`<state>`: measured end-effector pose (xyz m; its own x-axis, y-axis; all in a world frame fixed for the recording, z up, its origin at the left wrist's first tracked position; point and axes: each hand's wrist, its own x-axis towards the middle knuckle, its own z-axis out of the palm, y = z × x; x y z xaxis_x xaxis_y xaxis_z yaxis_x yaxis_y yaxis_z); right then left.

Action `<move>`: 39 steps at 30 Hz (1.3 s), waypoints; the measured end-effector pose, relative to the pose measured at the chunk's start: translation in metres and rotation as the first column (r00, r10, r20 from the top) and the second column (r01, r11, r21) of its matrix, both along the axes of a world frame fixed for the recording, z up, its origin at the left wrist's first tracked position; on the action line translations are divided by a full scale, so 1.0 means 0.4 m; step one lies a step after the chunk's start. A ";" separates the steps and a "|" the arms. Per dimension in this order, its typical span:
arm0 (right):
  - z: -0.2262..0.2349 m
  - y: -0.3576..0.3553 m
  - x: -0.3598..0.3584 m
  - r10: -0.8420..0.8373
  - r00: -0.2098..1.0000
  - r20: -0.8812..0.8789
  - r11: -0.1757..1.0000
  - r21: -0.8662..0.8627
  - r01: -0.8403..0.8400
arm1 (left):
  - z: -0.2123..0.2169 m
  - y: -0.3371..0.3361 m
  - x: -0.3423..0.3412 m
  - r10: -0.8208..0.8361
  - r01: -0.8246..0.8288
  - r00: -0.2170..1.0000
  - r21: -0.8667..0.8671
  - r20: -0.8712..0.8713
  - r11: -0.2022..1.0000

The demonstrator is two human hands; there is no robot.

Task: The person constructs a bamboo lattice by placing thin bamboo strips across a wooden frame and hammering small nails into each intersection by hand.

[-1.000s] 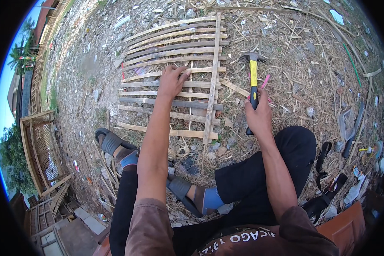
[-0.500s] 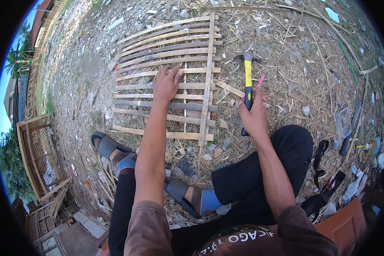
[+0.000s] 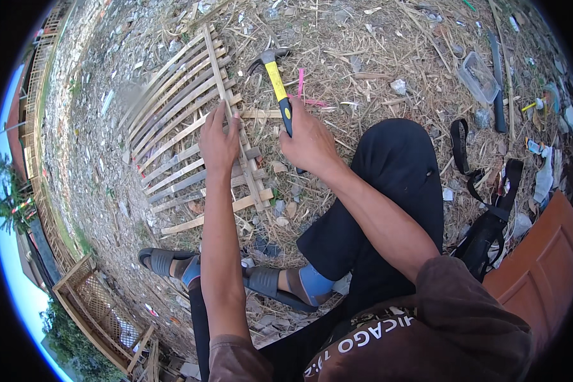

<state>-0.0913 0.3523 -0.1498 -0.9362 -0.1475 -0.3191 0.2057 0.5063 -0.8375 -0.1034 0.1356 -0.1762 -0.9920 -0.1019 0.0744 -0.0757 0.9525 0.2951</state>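
A slatted panel (image 3: 214, 57) of thin wood or bamboo strips lies on the ground ahead, its long crosspiece running along the right side. My left hand (image 3: 219, 146) rests at this crosspiece, fingers stretched out and thumb apart. The fingertips touch the wood, and the hand covers some strips. To the right, my right hand (image 3: 309, 137) is wrapped round the dark grip of a claw hammer (image 3: 275, 79) with a yellow and black handle. The hammer's head points away from me, just right of the panel and apart from it.
Pink strips (image 3: 300, 81) lie beside the hammer. Farther right are a clear plastic container (image 3: 479, 77), a dark bar (image 3: 496, 83) and a black strapped bag (image 3: 481, 245). A brown panelled board (image 3: 541, 261) sits lower right, a lattice frame (image 3: 108, 312) lower left. Straw and rubble litter the ground.
The whole view has turned, so the panel appears farther left and tilted. My left hand has shifted from the middle strips to the crosspiece. My right hand still grips the hammer, now closer to my left.
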 end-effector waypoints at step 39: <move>0.073 1.085 -0.170 0.098 0.957 -0.274 0.649 0.747 0.147 | 0.519 -0.544 0.814 0.192 -0.148 0.589 -0.130 0.785 0.981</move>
<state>-0.1591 0.7864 -0.1206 -0.9975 0.0533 -0.0474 0.0612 0.9807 -0.1859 0.2224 -0.0819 0.0313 -0.6285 -0.2937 -0.7202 -0.4197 0.9076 -0.0039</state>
